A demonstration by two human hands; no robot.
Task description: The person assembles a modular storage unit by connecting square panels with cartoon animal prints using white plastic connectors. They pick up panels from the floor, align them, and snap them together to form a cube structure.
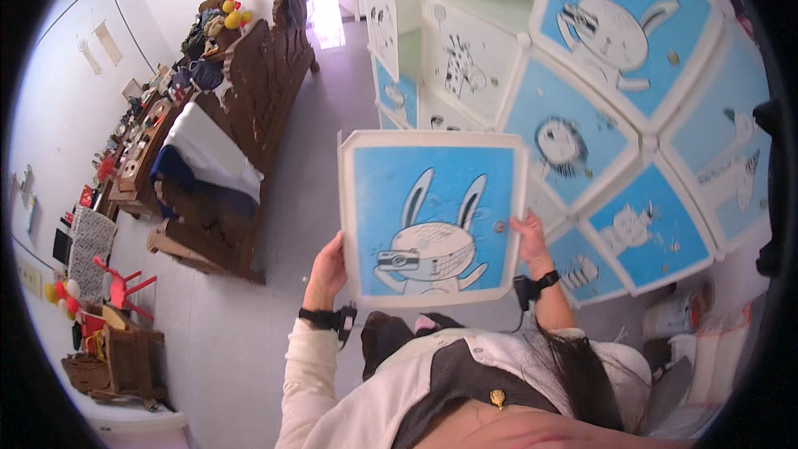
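Rabbit panel [440, 270] held up partly in front of the cabinet [600, 162]

The panel, blue with a white frame and a drawn rabbit with a camera, hides part of the cabinet's lower left. The left hand [329, 262] grips the panel's edge farther from the cabinet; the right hand [529, 239] grips the edge nearer to it. Both hands are closed on the frame, and a black strap [544, 280] circles the right wrist.

The cabinet's own doors bear animal drawings on blue or white, and one white door [381, 29] at its left stands ajar.

Left of the cabinet, across a strip of bare floor [320, 108], stands a carved wooden bench [270, 75] draped with a white cloth [212, 154]. Farther left of the cabinet, behind the bench, is a long table [125, 187] crowded with small things, then a red chair [129, 289]. Beyond the cabinet, on its far left, is a bright doorway [320, 0].

Dark marks sit beside the drawings on some cabinet doors, too small and blurred to read; whether they are writing, I cannot tell.
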